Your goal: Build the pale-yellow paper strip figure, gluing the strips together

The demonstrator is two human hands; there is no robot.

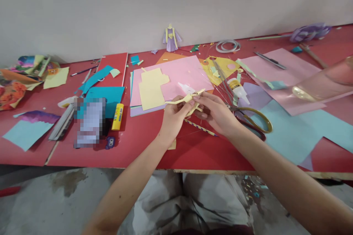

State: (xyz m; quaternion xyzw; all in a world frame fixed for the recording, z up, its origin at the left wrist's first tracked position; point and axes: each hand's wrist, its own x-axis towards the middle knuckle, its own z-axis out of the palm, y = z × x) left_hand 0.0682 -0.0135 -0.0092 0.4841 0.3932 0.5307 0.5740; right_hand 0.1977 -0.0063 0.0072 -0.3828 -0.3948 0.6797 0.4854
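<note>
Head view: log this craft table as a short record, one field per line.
Left hand: grip pinches the pale yellow folded paper strips from the left.
Right hand: fingers on the same strips from the right.
Under the hands: striped thin stick lying on the red table.
Behind the hands: pale yellow cut paper sheet on a pink paper sheet.
Right of the hands: small white glue bottle; yellow-handled scissors.
Left: yellow glue stick.
Far edge: purple and yellow paper doll, upright.

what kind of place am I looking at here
Probably a paper-craft workspace: a red table strewn with coloured paper, scissors, a glue stick, and both hands, left hand and right hand, folding yellow paper strips.
</note>
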